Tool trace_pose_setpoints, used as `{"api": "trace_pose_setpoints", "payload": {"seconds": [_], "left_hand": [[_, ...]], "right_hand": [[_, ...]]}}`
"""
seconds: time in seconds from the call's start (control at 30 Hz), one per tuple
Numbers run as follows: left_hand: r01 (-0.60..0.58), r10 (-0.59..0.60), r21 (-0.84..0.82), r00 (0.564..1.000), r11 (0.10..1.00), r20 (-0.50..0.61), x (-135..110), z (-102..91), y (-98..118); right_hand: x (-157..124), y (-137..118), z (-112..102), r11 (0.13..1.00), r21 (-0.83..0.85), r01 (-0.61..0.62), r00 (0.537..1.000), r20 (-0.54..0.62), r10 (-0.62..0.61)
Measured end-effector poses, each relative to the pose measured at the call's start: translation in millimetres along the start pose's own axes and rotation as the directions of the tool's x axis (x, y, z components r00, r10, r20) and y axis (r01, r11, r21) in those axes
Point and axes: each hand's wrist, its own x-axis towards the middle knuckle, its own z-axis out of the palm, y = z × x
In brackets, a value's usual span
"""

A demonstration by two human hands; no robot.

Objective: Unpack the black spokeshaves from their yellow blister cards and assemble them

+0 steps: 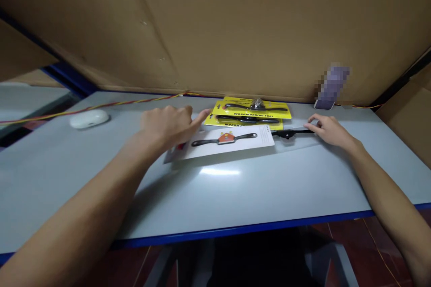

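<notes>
My left hand (170, 126) is closed around the left end of a white printed card (235, 144), slightly blurred by motion. A spokeshave with an orange-red centre is pictured on that card, which tilts just above the tabletop. Past the card's right edge lies a black metal spokeshave (287, 134), its left part hidden behind the card. The fingertips of my right hand (332, 131) pinch the end of its right handle. Behind the card are stacked yellow packages (278, 114) marked "WOODWORKING TOOL", with black spokeshaves on them.
A grey table (256, 202) with a blue front edge carries everything. A white computer mouse (89, 119) sits at the left, near a red and yellow cable (134, 102). At the back right a phone (332, 89) leans, partly pixelated. A brown board (235, 31) rises behind.
</notes>
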Motion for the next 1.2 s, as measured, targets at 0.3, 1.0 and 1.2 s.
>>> {"api": "trace_pose_setpoints", "payload": {"seconds": [0.3,1.0,1.2], "left_hand": [[-0.134,0.139,-0.081,0.988,0.988,0.066,-4,11.1,14],[-0.148,0.146,-0.119,0.989,0.982,-0.026,-11,15.6,26],[-0.209,0.204,-0.120,0.978,0.971,-0.048,-18,19.8,35]], "right_hand": [[7,25,-3,0.998,-0.057,-0.031,0.993,-0.118,0.024],[1,-8,13,0.988,0.157,-0.016,0.991,-0.126,0.036],[-18,-50,24,0.934,0.354,0.052,0.998,0.004,-0.057]]}}
